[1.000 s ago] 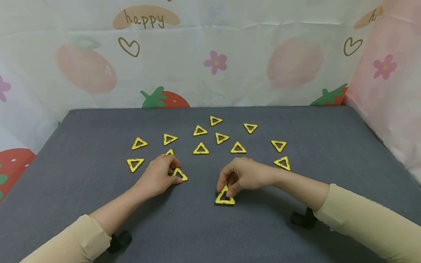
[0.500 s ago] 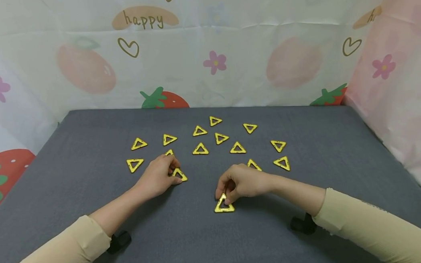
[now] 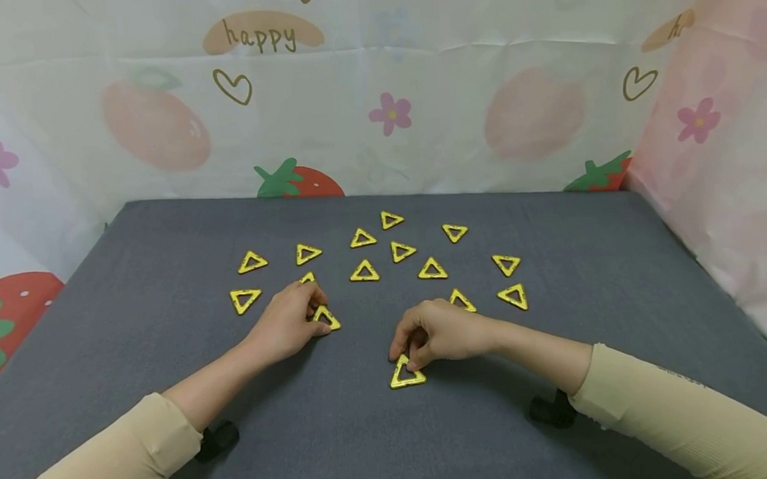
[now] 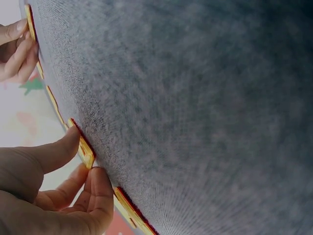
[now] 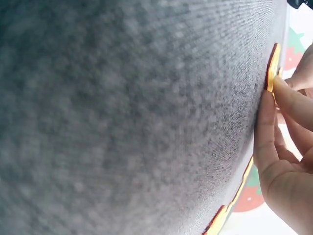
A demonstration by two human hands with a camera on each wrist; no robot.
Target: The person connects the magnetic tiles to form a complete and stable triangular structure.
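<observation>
The left hand point(image 3: 287, 322) pinches a yellow triangle point(image 3: 326, 318) between thumb and fingers at the centre-left of the table; the left wrist view shows thumb and fingertips at the edges of this triangle point(image 4: 86, 152). Nearer the front, the right hand point(image 3: 443, 331) holds another yellow triangle point(image 3: 406, 373) by its upper part, one corner facing away. In the right wrist view, thumb and finger pinch that triangle point(image 5: 273, 68) close to the cloth. Part of a third triangle point(image 3: 308, 278) shows just behind the left fingers, and one more point(image 3: 462, 300) lies partly behind the right hand.
Several flat yellow triangles lie scattered farther back, among them one at far left point(image 3: 245, 301), one at far right point(image 3: 514, 297) and one at the middle point(image 3: 364, 271). A dark grey cloth point(image 3: 343, 447) covers the table. A printed curtain point(image 3: 439, 75) hangs behind.
The right hand has drawn its triangle slightly toward the front edge and left, uncovering part of a triangle behind that hand. The left hand has stayed in place.
</observation>
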